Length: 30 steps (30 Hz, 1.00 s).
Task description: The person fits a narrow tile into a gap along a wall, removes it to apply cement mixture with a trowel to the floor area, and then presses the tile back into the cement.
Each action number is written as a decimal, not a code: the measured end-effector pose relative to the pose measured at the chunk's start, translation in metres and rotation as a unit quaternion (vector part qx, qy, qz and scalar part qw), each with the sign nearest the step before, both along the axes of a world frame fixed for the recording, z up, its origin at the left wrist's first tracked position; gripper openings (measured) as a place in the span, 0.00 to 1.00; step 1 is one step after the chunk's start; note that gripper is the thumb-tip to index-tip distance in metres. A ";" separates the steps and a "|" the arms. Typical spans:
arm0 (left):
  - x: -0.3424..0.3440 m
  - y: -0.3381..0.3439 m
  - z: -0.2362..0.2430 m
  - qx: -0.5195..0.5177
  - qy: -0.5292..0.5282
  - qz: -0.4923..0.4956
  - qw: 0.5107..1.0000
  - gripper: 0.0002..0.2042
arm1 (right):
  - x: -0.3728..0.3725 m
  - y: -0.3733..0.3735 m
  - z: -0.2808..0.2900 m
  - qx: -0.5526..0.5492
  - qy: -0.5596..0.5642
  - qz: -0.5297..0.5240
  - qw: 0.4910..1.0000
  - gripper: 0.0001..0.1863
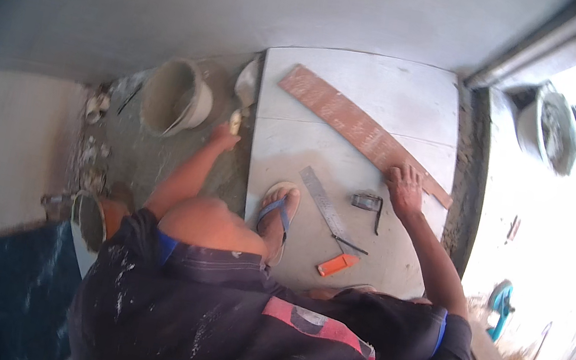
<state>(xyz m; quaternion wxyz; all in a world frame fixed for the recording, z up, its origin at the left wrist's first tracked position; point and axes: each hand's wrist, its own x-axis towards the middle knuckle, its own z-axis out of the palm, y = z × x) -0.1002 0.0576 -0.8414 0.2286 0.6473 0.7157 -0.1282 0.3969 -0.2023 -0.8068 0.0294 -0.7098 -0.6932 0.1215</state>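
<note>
My left hand (224,138) grips the pale handle of a trowel (247,81) lying beside the left edge of the pale floor tiles (363,86). My right hand (403,187) has its fingers on a long reddish-brown board (340,113) that lies diagonally across the tiles. Below the board are a dark tape measure (364,201), a metal ruler (321,199), a thin black stick or tool (360,249) and an orange tool (335,265). My sandalled foot (276,216) stands on the tiles.
A pail of grey mix (195,101) stands at upper left, an orange bucket (100,222) at lower left. Walls rise behind and left. A white bucket (544,130) and a teal tool (500,304) are right. A dark marbled slab (7,286) is lower left.
</note>
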 end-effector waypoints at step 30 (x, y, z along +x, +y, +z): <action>0.259 -0.125 0.189 0.120 -0.466 -0.342 0.807 0.20 | -0.041 0.014 0.180 0.041 0.624 -0.281 0.728 0.28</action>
